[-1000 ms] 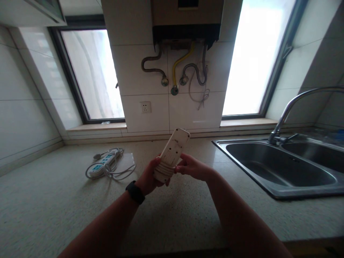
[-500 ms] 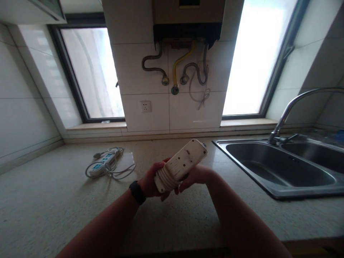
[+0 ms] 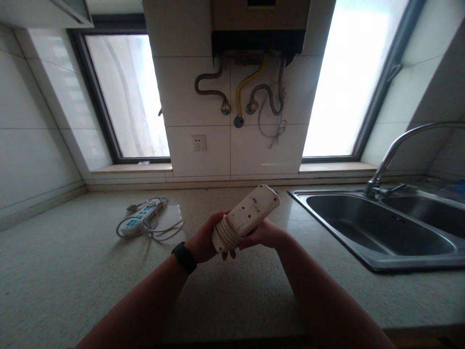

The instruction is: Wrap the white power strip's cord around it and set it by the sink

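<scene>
Both hands, left hand (image 3: 204,244) & right hand (image 3: 264,233), fingers clamped on cord-wrapped white power strip (image 3: 245,218) above worktop (image 3: 72,271) front edge.

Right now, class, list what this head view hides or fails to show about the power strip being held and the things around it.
- Power strip: its near end and plug are hidden behind the left hand and right hand; the socket face is too dim to read.
- Second power strip: too small to count its sockets.
- Sink and tap: cut off by the right edge.
- Water heater: cut off by the top edge.
</scene>
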A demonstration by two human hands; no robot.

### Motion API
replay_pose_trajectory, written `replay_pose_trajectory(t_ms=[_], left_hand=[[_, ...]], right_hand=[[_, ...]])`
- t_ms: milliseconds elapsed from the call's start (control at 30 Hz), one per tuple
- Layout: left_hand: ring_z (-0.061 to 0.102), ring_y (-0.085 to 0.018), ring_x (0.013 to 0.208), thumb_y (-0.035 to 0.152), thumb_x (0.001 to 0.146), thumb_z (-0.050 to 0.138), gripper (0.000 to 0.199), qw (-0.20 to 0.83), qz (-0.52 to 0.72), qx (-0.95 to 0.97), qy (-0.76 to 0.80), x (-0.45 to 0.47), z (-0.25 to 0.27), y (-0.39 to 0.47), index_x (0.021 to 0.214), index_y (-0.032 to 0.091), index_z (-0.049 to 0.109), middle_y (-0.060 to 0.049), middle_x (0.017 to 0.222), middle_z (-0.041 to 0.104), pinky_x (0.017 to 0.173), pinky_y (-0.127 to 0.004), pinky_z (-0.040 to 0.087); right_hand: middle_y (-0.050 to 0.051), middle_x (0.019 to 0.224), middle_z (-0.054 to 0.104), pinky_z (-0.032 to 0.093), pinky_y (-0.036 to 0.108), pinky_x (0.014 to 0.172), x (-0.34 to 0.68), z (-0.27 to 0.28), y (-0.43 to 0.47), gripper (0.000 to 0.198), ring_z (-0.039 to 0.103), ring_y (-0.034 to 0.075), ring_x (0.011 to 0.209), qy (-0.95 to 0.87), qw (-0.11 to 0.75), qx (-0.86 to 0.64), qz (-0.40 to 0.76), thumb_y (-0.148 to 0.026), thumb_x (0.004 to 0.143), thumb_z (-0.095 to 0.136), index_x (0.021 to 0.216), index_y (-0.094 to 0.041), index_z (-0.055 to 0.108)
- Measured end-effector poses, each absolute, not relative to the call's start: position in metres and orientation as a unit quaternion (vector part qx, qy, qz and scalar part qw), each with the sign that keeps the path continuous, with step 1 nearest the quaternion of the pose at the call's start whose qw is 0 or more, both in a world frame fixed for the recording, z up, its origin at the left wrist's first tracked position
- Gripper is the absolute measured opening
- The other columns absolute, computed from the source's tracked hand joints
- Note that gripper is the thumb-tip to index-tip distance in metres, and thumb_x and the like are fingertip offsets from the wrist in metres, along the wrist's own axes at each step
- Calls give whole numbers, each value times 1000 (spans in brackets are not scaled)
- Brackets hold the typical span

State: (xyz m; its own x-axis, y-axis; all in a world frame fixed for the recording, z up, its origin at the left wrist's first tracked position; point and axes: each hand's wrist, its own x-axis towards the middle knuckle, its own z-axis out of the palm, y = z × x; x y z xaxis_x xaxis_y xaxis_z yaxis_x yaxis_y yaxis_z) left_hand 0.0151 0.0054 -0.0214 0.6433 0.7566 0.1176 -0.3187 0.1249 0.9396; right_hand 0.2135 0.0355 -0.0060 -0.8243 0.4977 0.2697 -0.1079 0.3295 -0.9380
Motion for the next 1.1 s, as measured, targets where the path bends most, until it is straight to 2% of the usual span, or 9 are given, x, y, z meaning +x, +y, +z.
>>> replay_pose_trajectory(t_ms=[67, 167, 233, 300, 433, 533, 700, 900, 1100], left_hand=[[64, -18, 65, 66, 92, 41, 57, 647, 465, 547, 258, 17, -23, 10, 115, 14, 45, -8, 85, 61, 48, -24, 49], [63, -16, 95, 57, 96, 44, 46, 462, 594, 580, 312, 15, -24, 14, 117, 16, 40, -11, 112, 59, 81, -28, 54], [54, -20, 119, 47, 95, 49, 47, 314, 593, 676, 305, 10, -23, 13, 131, 19, 36, -14, 134, 49, 99, -35, 49], [40, -25, 135, 35, 88, 60, 61, 140, 526, 789, 285, 6, -20, 10, 141, 22, 35, -15, 147, 37, 110, -43, 40], [32, -27, 140, 23, 76, 69, 86, -93, 407, 856, 304, 5, -17, 9, 152, 25, 29, -12, 152, 33, 117, -45, 32], [38, -25, 136, 25, 84, 66, 84, -116, 412, 836, 343, 8, -20, 15, 155, 23, 21, -13, 149, 38, 114, -43, 38], [46, -24, 130, 30, 92, 59, 63, -92, 435, 821, 358, 10, -25, 18, 148, 21, 31, -14, 141, 47, 110, -42, 40], [52, -24, 123, 42, 92, 59, 57, 24, 482, 792, 373, 12, -21, 13, 141, 20, 38, -15, 134, 52, 105, -40, 42], [53, -20, 117, 37, 91, 61, 52, 64, 490, 773, 398, 13, -20, 12, 136, 21, 41, -11, 129, 54, 102, -36, 43]], right_hand=[[13, 105, 67, 55, 37, 84, 212, -7, 37, 71, 67, 23, 93, -755, 317, -129, 559, -22, 64, 86, 129, -13, 57], [11, 112, 65, 52, 34, 91, 209, -8, 41, 66, 62, 22, 105, -734, 393, -176, 525, -22, 58, 89, 119, -14, 64], [9, 99, 66, 53, 27, 73, 207, -9, 43, 62, 62, 17, 85, -709, 419, -212, 526, -27, 60, 89, 115, -13, 63], [4, 78, 61, 41, 20, 50, 203, -10, 45, 57, 51, 10, 60, -678, 442, -246, 533, -34, 63, 88, 107, -11, 62], [0, 66, 52, 22, 19, 40, 195, -12, 45, 53, 34, 4, 46, -641, 462, -278, 546, -41, 65, 87, 97, -10, 58], [0, 67, 52, 19, 20, 39, 187, -15, 43, 49, 32, 4, 45, -637, 461, -269, 557, -42, 68, 84, 94, -10, 58], [-5, 57, 41, 17, 19, 37, 187, -13, 42, 49, 28, 4, 42, -653, 437, -272, 556, -52, 73, 79, 91, -13, 54], [-5, 57, 42, 21, 18, 39, 200, -5, 40, 56, 35, 6, 45, -690, 385, -307, 531, -63, 83, 65, 108, -13, 56], [-4, 53, 41, 23, 20, 40, 205, -1, 41, 59, 33, 7, 43, -753, 356, -312, 458, -63, 90, 55, 111, -8, 62]])
